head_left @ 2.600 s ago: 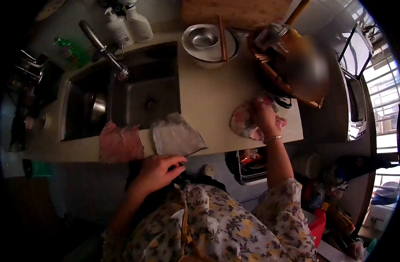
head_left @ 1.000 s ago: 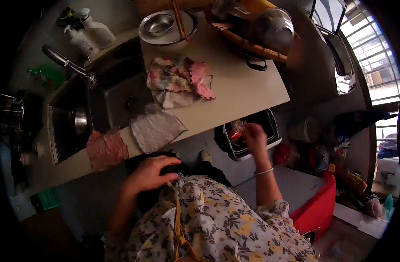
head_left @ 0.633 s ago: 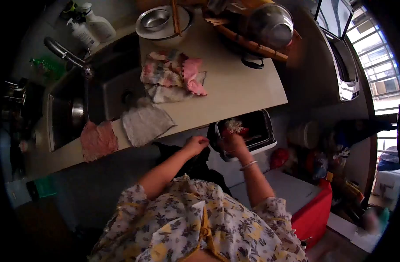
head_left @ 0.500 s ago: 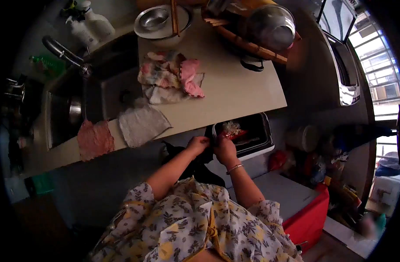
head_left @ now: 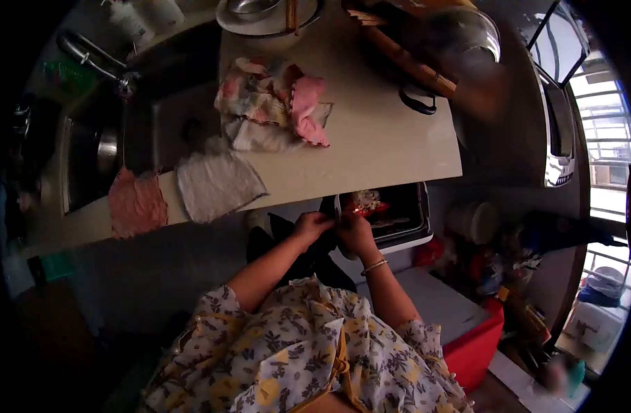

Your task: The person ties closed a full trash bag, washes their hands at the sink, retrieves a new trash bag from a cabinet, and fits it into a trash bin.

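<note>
Under the counter edge stands a white-rimmed bin [head_left: 423,239] with a black bin liner [head_left: 412,215] in it. A red wrapper [head_left: 364,208] and pale scraps lie inside. My left hand [head_left: 314,226] is closed at the bin's left side, its fingers pinched on the dark edge of the liner. Close beside it, my right hand [head_left: 357,235] is curled over the near left corner of the rim, also closed on the liner. Its fingertips are partly hidden, and a bracelet [head_left: 374,267] circles that wrist.
On the counter [head_left: 384,148] lie crumpled cloths [head_left: 260,113], a grey cloth [head_left: 219,186] and a pink cloth [head_left: 138,203]. The sink [head_left: 181,131] is at left. A plate [head_left: 260,27] and a basket [head_left: 412,58] sit at the back. A red-sided box [head_left: 475,351] stands at lower right.
The view has shifted slightly, so the counter and cloths sit a little higher in the picture. Both hands stay at the bin's left rim, with little visible movement.
</note>
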{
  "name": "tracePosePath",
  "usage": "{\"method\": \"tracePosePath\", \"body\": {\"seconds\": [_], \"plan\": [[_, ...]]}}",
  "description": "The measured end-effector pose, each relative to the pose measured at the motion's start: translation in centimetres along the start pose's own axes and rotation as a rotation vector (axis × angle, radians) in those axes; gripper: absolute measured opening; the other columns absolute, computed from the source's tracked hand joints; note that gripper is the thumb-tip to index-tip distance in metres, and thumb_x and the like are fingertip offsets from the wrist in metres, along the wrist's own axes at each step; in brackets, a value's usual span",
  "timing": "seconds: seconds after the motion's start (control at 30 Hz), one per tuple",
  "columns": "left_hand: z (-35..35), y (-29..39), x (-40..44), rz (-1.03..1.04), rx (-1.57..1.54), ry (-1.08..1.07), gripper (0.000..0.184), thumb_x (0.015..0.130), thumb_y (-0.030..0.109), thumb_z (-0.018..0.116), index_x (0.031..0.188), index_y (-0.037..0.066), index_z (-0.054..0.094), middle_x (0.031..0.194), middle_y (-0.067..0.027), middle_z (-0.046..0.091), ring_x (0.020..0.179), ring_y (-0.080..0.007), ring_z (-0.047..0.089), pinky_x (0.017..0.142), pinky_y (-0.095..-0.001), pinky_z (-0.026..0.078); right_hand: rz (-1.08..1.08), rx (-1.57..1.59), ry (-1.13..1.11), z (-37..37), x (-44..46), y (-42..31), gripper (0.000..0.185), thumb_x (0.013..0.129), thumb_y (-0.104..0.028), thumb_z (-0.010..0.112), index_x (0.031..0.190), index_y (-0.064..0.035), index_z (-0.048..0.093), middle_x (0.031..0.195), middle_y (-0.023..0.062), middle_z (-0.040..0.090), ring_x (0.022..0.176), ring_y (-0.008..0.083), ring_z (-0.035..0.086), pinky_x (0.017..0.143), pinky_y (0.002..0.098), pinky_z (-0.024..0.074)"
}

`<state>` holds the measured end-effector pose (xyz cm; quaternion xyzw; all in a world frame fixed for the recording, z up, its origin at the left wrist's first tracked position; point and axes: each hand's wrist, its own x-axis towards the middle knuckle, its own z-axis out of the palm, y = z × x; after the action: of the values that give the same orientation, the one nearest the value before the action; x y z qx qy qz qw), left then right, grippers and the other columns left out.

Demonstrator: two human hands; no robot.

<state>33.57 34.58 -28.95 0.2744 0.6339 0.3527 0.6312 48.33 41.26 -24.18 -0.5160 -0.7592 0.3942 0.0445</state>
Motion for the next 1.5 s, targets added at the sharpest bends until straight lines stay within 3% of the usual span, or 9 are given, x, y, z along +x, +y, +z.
{"method": "tracePosePath", "body": {"seconds": [0.17, 0.4, 0.57, 0.83, 1.0, 1.17, 1.33, 1.4, 1.5], "plan": [[0.0, 0.1, 0.5, 0.174, 0.341, 0.136, 0.023, 0.077, 0.027, 0.069, 0.087, 0.005, 0.07, 0.076, -0.0103, 0.067, 0.07, -0.0204, 0.062, 0.069, -0.0343, 0.049, -0.004, 0.02, -0.001, -0.3, 0.1, -1.3, 0.022, 0.073, -0.019, 0.062, 0.087, -0.0023, 0.061, 0.081, 0.023, 0.063, 0.082, 0.041, 0.062, 0.07, 0.0483, 0.05], [1.0, -0.5, 1.7, 0.309, 0.403, 0.248, 0.034, 0.07, 0.036, 0.073, 0.071, 0.003, 0.066, 0.075, -0.0165, 0.066, 0.066, -0.0296, 0.063, 0.06, -0.0402, 0.048, 0.102, -0.065, 0.114, -4.1, -6.2, -5.9, 0.031, 0.074, -0.007, 0.056, 0.104, -0.0038, 0.053, 0.091, 0.0234, 0.06, 0.085, 0.0443, 0.058, 0.072, 0.0478, 0.048], [-1.3, -0.9, 0.3, 0.197, 0.191, -0.012, 0.03, 0.078, 0.031, 0.072, 0.081, 0.001, 0.067, 0.081, -0.013, 0.068, 0.074, -0.0222, 0.066, 0.068, -0.0342, 0.051, 0.033, -0.041, 0.107, -11.9, -13.1, -9.1, 0.038, 0.07, 0.005, 0.053, 0.107, -0.002, 0.052, 0.094, 0.0217, 0.057, 0.086, 0.0439, 0.056, 0.072, 0.0419, 0.0465], [-7.2, 5.3, -7.5, 0.097, 0.304, -0.388, 0.029, 0.088, 0.025, 0.066, 0.105, 0.002, 0.066, 0.097, -0.0082, 0.068, 0.091, -0.014, 0.061, 0.085, -0.0306, 0.047, -0.107, -0.226, -0.133, -20.2, -18.2, -19.2, 0.036, 0.064, 0.006, 0.057, 0.098, -0.0023, 0.054, 0.087, 0.0169, 0.054, 0.081, 0.0374, 0.057, 0.07, 0.0428, 0.0464], [-10.7, 8.7, -11.1, 0.157, 0.211, -0.478, 0.03, 0.093, 0.026, 0.057, 0.111, 0.002, 0.065, 0.109, -0.0085, 0.066, 0.102, -0.013, 0.058, 0.092, -0.0292, 0.044, -0.47, -0.473, -0.141, -19.1, -15.8, -22.4, 0.024, 0.068, -0.005, 0.058, 0.092, -0.0052, 0.056, 0.082, 0.0087, 0.053, 0.08, 0.0267, 0.057, 0.068, 0.0366, 0.0477], [-14.2, 11.0, -15.1, 0.172, -0.189, -0.356, 0.033, 0.097, 0.026, 0.049, 0.116, 0.002, 0.061, 0.114, -0.007, 0.063, 0.106, -0.0141, 0.057, 0.095, -0.0306, 0.043, -0.76, -0.638, 0.088, -12.3, -8.6, -24.2, 0.015, 0.07, -0.013, 0.057, 0.083, -0.0071, 0.056, 0.08, 0.0071, 0.053, 0.079, 0.0233, 0.056, 0.067, 0.0353, 0.0475], [-17.5, 10.9, -18.0, 0.22, -0.581, -0.221, 0.035, 0.097, 0.028, 0.048, 0.119, 0.003, 0.058, 0.115, -0.0066, 0.062, 0.107, -0.0158, 0.057, 0.095, -0.0313, 0.043, -0.787, -0.691, -0.005, -6.0, -3.1, -25.6, 0.017, 0.073, -0.011, 0.058, 0.089, -0.0065, 0.058, 0.084, 0.009, 0.057, 0.086, 0.0256, 0.059, 0.071, 0.0356, 0.049], [-18.5, 10.3, -18.6, 0.067, -0.747, 0.022, 0.035, 0.095, 0.03, 0.051, 0.116, 0.003, 0.06, 0.112, -0.0059, 0.062, 0.105, -0.0167, 0.057, 0.093, -0.0318, 0.043, -0.748, -0.932, -0.159, -3.8, -1.6, -26.7, 0.021, 0.074, -0.013, 0.058, 0.094, -0.0073, 0.059, 0.083, 0.0091, 0.06, 0.084, 0.0238, 0.06, 0.07, 0.0345, 0.0497], [-19.3, 9.2, -18.5, 0.007, -0.841, 0.257, 0.035, 0.093, 0.031, 0.054, 0.114, 0.004, 0.06, 0.109, -0.0055, 0.063, 0.1, -0.0165, 0.059, 0.089, -0.0309, 0.045, -0.855, -0.725, -0.11, 0.0, -0.1, -26.6, 0.025, 0.075, -0.015, 0.058, 0.098, -0.0078, 0.059, 0.091, 0.0092, 0.06, 0.09, 0.0233, 0.059, 0.066, 0.0341, 0.051]]}}
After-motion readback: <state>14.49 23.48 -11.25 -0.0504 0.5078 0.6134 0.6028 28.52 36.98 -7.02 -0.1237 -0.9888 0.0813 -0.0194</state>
